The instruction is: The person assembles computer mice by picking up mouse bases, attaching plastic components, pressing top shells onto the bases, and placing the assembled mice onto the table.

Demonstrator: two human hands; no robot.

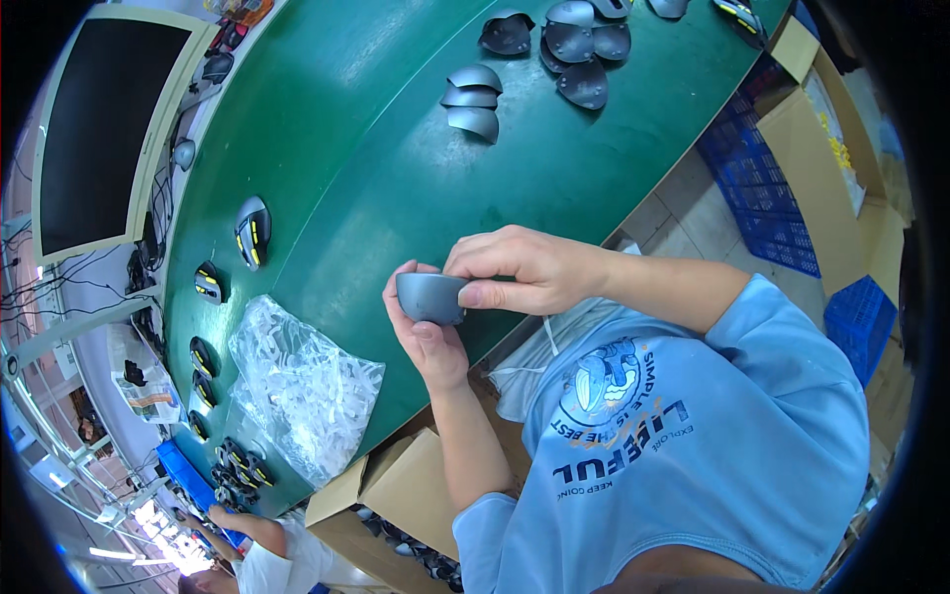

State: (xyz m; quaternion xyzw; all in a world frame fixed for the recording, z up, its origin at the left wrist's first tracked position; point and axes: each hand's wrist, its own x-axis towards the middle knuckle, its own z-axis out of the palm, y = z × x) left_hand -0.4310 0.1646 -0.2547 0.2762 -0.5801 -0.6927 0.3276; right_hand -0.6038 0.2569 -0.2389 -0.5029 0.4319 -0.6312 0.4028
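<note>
A grey, curved plastic shell (pixel 427 299), like the top cover of a computer mouse, is held over the near edge of the green table (pixel 396 188). My left hand (pixel 441 354) cups it from below and from the left, with fingers wrapped round its side. From the right, my right hand (pixel 529 269) grips the shell's edge between thumb and fingers. Several similar grey shells (pixel 473 103) lie in an overlapping row farther up the table, beside a cluster of darker shells (pixel 580 85). Whatever is inside the held shell cannot be seen.
Left of my hands lies a clear bag (pixel 307 396) of small whitish parts. Grey-black mouse-like pieces with yellow strips (pixel 253 234) line the table's left side, near a monitor (pixel 114 129). Cardboard boxes (pixel 807 148) and blue crates (pixel 747 188) stand right; another person (pixel 287 554) sits lower left.
</note>
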